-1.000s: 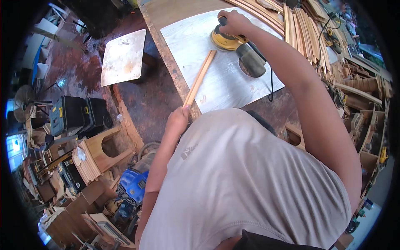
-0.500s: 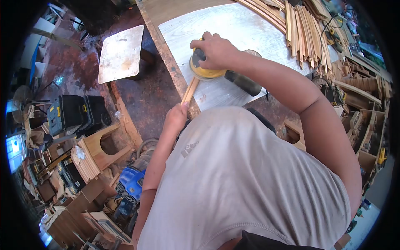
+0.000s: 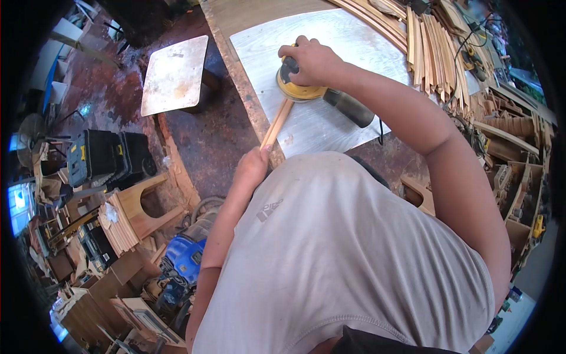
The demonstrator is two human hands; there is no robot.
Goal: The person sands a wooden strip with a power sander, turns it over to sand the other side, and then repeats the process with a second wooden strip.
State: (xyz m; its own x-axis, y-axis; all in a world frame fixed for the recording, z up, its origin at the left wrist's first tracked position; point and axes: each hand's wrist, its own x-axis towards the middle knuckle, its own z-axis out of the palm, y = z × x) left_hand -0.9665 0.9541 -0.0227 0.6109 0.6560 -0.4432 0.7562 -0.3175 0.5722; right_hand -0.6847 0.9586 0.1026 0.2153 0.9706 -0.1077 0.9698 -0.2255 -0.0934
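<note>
My right hand [image 3: 315, 62] is wrapped over the top of a yellow and black orbital sander [image 3: 300, 91], whose dark dust canister [image 3: 354, 110] points toward the right. Under the sander's near edge run thin wooden strips [image 3: 278, 124] lying side by side. Their near ends are gripped by my left hand [image 3: 253, 163] at the table's edge, fingers closed around them. The far part of the strips is hidden beneath the sander. A pale wood-grain board [image 3: 330, 35] on the worktable lies below strips and sander.
Many curved wooden strips [image 3: 433, 53] are piled at the table's far right, with a cable across them. A square-topped stool [image 3: 175, 76] stands to the left. Black toolboxes [image 3: 97, 159], a blue machine [image 3: 187, 256] and wood offcuts [image 3: 132, 221] crowd the floor.
The sander, under my right hand, has moved slightly away along the strips, baring more of their length. My left hand keeps its grip on the near ends.
</note>
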